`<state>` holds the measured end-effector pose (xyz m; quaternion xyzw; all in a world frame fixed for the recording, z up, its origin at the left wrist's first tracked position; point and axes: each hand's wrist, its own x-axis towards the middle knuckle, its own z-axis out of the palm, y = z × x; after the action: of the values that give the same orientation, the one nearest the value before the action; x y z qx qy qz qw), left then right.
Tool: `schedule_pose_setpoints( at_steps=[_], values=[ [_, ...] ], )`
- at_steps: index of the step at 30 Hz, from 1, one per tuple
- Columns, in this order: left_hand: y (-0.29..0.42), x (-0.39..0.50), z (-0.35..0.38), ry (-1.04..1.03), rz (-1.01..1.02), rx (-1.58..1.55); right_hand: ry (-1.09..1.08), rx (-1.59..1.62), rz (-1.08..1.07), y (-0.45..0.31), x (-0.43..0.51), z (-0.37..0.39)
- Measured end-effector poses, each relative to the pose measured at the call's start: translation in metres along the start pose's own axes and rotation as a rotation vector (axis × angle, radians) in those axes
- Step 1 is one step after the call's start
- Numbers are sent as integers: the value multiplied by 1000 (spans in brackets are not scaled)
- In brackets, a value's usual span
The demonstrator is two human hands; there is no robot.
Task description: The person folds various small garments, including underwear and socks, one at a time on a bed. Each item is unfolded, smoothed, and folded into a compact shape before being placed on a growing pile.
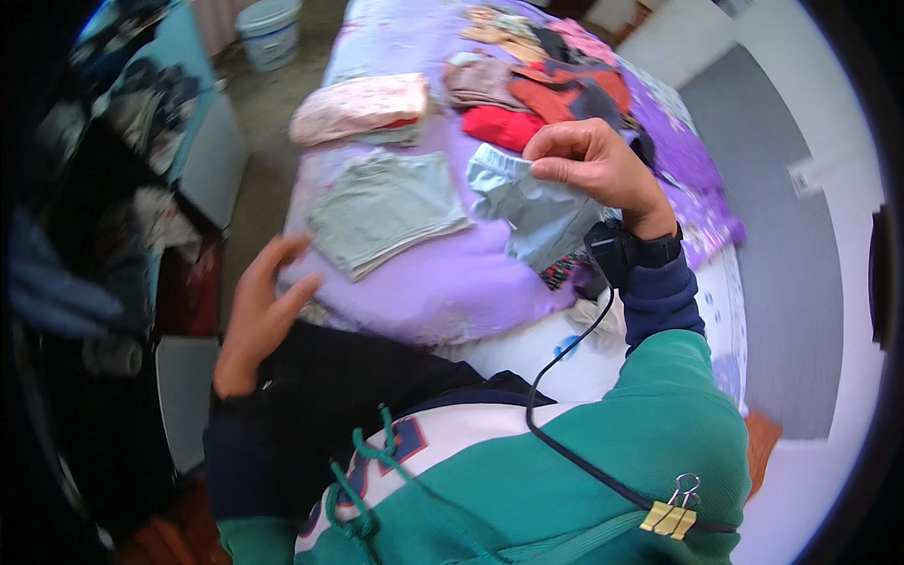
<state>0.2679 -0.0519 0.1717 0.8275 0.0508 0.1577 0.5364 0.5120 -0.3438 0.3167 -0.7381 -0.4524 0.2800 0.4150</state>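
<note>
My right hand [600, 159] pinches the gathered waistband of a light blue garment [544, 212], which hangs over the right side of the bed. My left hand [265, 304] is held with thumb and fingers apart beside the bed's left edge, holding nothing. Between the hands, a pale green pair of shorts [388, 208] lies spread flat on the purple bedding [438, 282]. Beyond the shorts rests a folded pink patterned cloth [360, 109], stacked on other folded fabric. A red garment [501, 127] lies just past my right hand.
Orange and grey clothes [565, 92] and more garments pile up at the bed's far right. A white bucket [270, 35] stands on the floor at the back left. An open light blue cabinet [212, 148] holding clothes stands left. A black cable [565, 353] runs from my right wrist.
</note>
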Motion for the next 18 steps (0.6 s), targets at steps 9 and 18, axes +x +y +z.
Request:
schedule_pose_setpoints(
  at_steps=[9,18],
  values=[
    [89,53,-6,59,134,310,-268,-182,-335,-26,91,80],
    [60,40,-66,-3,239,658,-247,-393,-461,21,122,90]
  ],
)
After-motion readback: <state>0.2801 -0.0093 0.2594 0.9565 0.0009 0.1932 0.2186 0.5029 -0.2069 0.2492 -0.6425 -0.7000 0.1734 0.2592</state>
